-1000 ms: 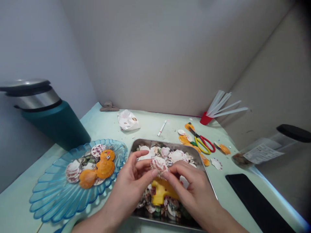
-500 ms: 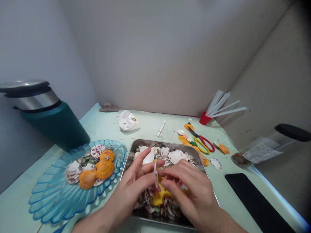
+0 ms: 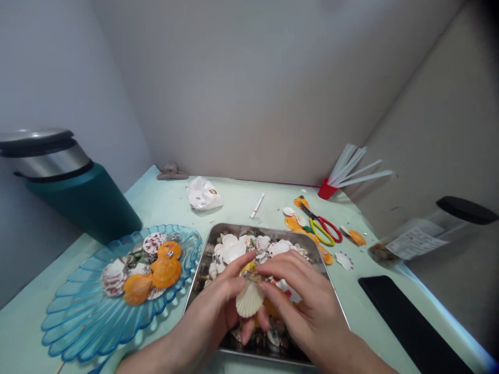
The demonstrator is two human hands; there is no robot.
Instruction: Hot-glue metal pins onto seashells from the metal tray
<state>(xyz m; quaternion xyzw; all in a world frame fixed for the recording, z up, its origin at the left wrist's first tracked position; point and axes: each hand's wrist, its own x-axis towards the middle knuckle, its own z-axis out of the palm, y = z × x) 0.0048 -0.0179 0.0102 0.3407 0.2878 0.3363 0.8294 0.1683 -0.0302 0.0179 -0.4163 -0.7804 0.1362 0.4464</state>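
Note:
A pale, ribbed scallop shell (image 3: 249, 301) hangs between my hands with its fan end down and its flat side toward me. My left hand (image 3: 214, 306) grips its left edge, fingers curled behind it. At the shell's narrow top, the thumb and forefinger of my right hand (image 3: 307, 298) pinch close to a small shiny piece, too small to name. Below lies a metal tray (image 3: 202, 249) filled with white and speckled shells. Something yellow in it is mostly hidden behind my hands.
On the left stand a blue shell-shaped dish (image 3: 78, 317) of shells and a teal bottle (image 3: 89, 202). Beyond the tray lie a crumpled packet (image 3: 202, 194), a marker (image 3: 257, 205) and scissors (image 3: 323, 228). Rightward are a red cup (image 3: 327, 189) of strips, a clear jar (image 3: 417, 239) and a black slab (image 3: 409, 322).
The shell has turned from edge-on to face me, and now hangs fan down. My right fingers have come to its top edge. The whole view has shifted slightly.

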